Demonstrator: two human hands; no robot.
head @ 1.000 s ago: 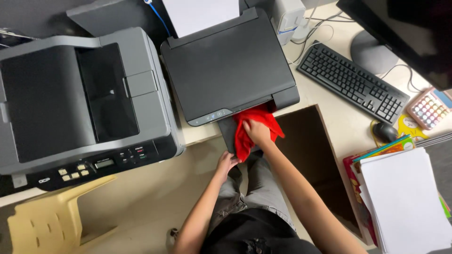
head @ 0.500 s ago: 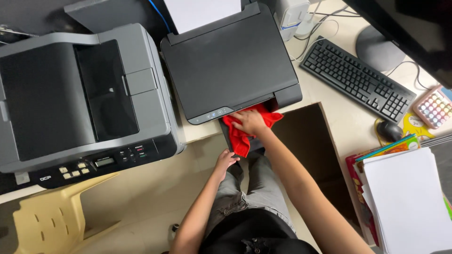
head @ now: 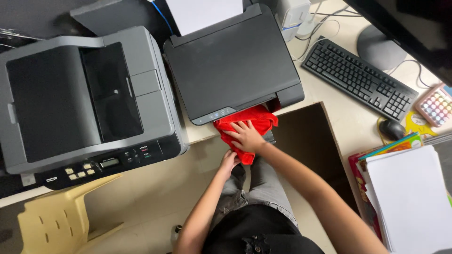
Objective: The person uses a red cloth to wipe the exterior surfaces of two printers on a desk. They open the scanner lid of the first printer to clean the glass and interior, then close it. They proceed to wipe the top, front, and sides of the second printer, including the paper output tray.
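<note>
The right hand (head: 246, 136) lies spread flat on a red cloth (head: 245, 123) under the black printer (head: 233, 63); the left hand (head: 229, 162) grip cannot be told. The pale surface (head: 341, 110) carries a keyboard (head: 360, 77).

Two printers (head: 89, 108) (head: 233, 63), one keyboard (head: 360, 77), one mouse (head: 392, 129), one red cloth (head: 245, 124), one yellow chair (head: 54, 221)

A cream desk (head: 351, 120) is seen from above, with a dark recess (head: 306, 141) cut beneath its front edge. A beige tiled floor (head: 150, 197) is lit evenly. A pale yellow plastic chair (head: 61, 221) is placed at lower left. A keyboard (head: 360, 77), a mouse (head: 391, 128) and a paper stack (head: 409, 197) are noted at right.
</note>
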